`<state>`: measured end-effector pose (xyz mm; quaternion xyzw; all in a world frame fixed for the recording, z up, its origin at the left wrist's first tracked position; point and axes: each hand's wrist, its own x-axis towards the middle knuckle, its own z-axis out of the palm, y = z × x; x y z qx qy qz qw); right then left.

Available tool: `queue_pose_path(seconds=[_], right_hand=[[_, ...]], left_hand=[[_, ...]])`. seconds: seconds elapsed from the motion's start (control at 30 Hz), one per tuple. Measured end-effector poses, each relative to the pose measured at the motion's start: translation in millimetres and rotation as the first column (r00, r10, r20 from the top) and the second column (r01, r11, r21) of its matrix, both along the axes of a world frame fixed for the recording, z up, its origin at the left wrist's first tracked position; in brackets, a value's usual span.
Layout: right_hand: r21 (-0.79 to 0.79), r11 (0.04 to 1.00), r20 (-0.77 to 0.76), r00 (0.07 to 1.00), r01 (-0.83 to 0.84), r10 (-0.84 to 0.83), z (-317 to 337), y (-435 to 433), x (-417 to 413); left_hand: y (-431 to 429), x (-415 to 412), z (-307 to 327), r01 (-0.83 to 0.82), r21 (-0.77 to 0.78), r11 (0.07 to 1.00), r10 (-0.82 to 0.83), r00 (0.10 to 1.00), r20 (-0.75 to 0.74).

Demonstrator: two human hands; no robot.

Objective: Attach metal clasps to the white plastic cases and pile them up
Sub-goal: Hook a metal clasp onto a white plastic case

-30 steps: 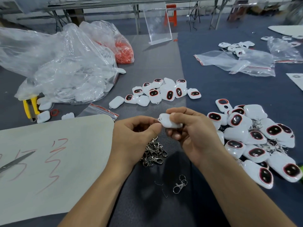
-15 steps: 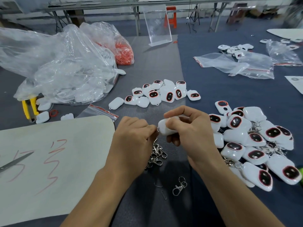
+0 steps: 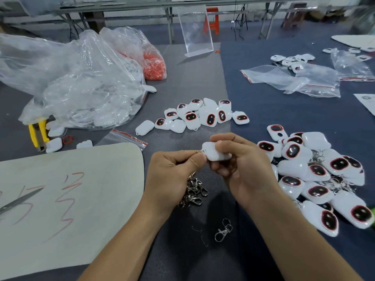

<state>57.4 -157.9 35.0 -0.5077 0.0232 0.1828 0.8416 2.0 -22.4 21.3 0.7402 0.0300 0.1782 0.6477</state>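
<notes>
While both hands sit raised just over the bench [image 3: 194,78], I log the right hand [image 3: 243,169] with fingers and thumb curled round one white case [image 3: 216,154], plain back toward me. Left hand [image 3: 169,175] pinches a small metal ring [image 3: 199,151] between thumb and forefinger, right at the case's upper left corner; I cannot tell whether the ring is through the loop. Below the left hand, a heap of loose metal clasps [image 3: 193,192] lies on the dark mat, partly hidden by the wrist. One lone clasp [image 3: 222,232] lies nearer me, between the forearms. To the right of the right hand, a pile of cases with clasps [image 3: 316,175], most showing red-rimmed dark windows, some with rings and clasps poking out between them. Farther out, centre bench, a smaller group of cases [image 3: 203,115]. Far left: big clear bag of white parts [image 3: 81,84], behind it a bag of red rings [image 3: 155,64]. Yellow-handled tool [image 3: 37,131] beside the big bag. Near left: white sheet [image 3: 71,230] with red marks, scissors [image 3: 18,201] lying on it. Empty zip bags [image 3: 294,80] far right.
</notes>
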Motion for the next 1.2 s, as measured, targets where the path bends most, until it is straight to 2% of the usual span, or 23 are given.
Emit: queue_pose_path(seconds=[0.03, 0.07, 0.13, 0.2, 0.27, 0.33, 0.4, 0.47, 0.53, 0.63, 0.7, 0.73, 0.8, 0.83, 0.87, 0.93, 0.97, 1.0, 1.03, 1.07, 1.1, 1.13, 1.2], right_hand=[[-0.038, 0.999, 0.057, 0.998, 0.032, -0.030, -1.3, 0.0, -0.2], [-0.090, 0.993, 0.129, 0.990, 0.069, -0.057, -2.9, 0.2, -0.8], [-0.242, 0.956, 0.310, 0.947, 0.164, -0.084, -6.9, 2.4, -3.5], [-0.418, 0.871, 0.491, 0.871, 0.260, -0.025, -10.7, 6.0, -6.8], [-0.491, 0.820, 0.557, 0.829, 0.293, 0.037, -12.0, 8.3, -10.1], [-0.418, 0.875, 0.486, 0.874, 0.244, -0.012, -9.5, 8.3, -9.4], [-0.249, 0.955, 0.300, 0.950, 0.161, -0.082, -5.4, 6.4, -6.1], [-0.123, 0.989, 0.133, 0.989, 0.086, -0.069, -2.1, 4.2, -3.6], [-0.025, 0.999, 0.013, 0.999, 0.031, -0.031, -1.7, 3.1, -1.6], [0.019, 1.000, -0.075, 0.997, 0.001, 0.001, -2.5, 4.4, -1.2], [-0.011, 1.000, -0.068, 0.998, 0.001, -0.002, -4.1, 6.1, -1.1], [-0.041, 0.999, -0.044, 0.999, 0.018, -0.019, -5.1, 6.9, -0.9], [-0.133, 0.987, 0.074, 0.994, 0.095, -0.086, -8.4, 8.1, -1.2], [-0.212, 0.963, 0.197, 0.973, 0.164, -0.122, -10.2, 9.7, -4.1], [-0.313, 0.915, 0.370, 0.920, 0.256, -0.130, -12.4, 11.2, -8.8], [-0.493, 0.743, 0.702, 0.711, 0.453, 0.032, -16.5, 16.7, -20.0], [-0.534, 0.659, 0.782, 0.606, 0.529, 0.147, -18.7, 19.1, -24.8], [-0.550, 0.617, 0.803, 0.561, 0.563, 0.203, -21.6, 20.6, -25.9], [-0.563, 0.622, 0.782, 0.595, 0.544, 0.187, -21.0, 21.3, -25.1], [-0.552, 0.687, 0.712, 0.696, 0.472, 0.094, -18.6, 20.8, -22.2], [-0.490, 0.790, 0.574, 0.819, 0.369, -0.027, -15.9, 19.0, -17.1], [-0.376, 0.887, 0.380, 0.918, 0.268, -0.116, -13.1, 16.4, -12.0], [-0.146, 0.980, 0.042, 0.991, 0.132, -0.127, -9.1, 11.0, -5.0]], left_hand=[[4.2, 1.0, -1.4, -0.047, 0.162, 0.986, 0.044, 0.999, 0.024], [7.7, 1.8, -3.3, -0.086, 0.357, 0.930, 0.072, 0.996, 0.053], [11.1, 1.5, -6.9, -0.164, 0.686, 0.709, 0.096, 0.986, 0.136], [11.6, 0.7, -6.9, -0.197, 0.824, 0.531, 0.031, 0.976, 0.214], [13.5, 0.3, -9.1, -0.213, 0.865, 0.454, -0.012, 0.970, 0.245], [15.7, 0.2, -10.8, -0.220, 0.838, 0.500, 0.039, 0.972, 0.232], [15.0, -0.4, -10.8, -0.171, 0.683, 0.710, 0.112, 0.985, 0.130], [11.1, -0.1, -10.2, -0.079, 0.372, 0.925, 0.080, 0.997, 0.014], [8.6, 0.6, -8.2, 0.024, 0.147, 0.989, -0.017, 0.999, -0.047], [6.6, 1.6, -4.9, 0.072, -0.026, 0.997, -0.074, 0.995, -0.063], [6.9, 1.7, -6.0, 0.033, -0.020, 0.999, -0.034, 0.998, -0.047], [7.3, 1.6, -6.7, -0.006, 0.036, 0.999, 0.007, 1.000, -0.028], [8.3, 1.4, -8.9, -0.086, 0.274, 0.958, 0.083, 0.996, 0.023], [9.0, 1.0, -9.2, -0.124, 0.459, 0.880, 0.108, 0.992, 0.060], [9.5, 0.4, -8.7, -0.148, 0.630, 0.762, 0.106, 0.989, 0.104], [10.8, -1.2, -6.8, -0.164, 0.810, 0.563, 0.018, 0.982, 0.186], [12.3, -2.2, -7.6, -0.163, 0.839, 0.519, -0.039, 0.976, 0.214], [14.8, -2.8, -9.8, -0.166, 0.854, 0.494, -0.076, 0.970, 0.232], [16.9, -3.0, -11.1, -0.172, 0.862, 0.477, -0.074, 0.969, 0.235], [17.5, -2.9, -12.1, -0.176, 0.857, 0.484, -0.029, 0.976, 0.217], [17.4, -2.3, -12.8, -0.171, 0.824, 0.540, 0.038, 0.983, 0.179], [16.4, -1.8, -12.1, -0.152, 0.740, 0.655, 0.097, 0.988, 0.117], [12.1, 1.7, -10.9, -0.067, 0.450, 0.891, 0.081, 0.997, -0.011]])
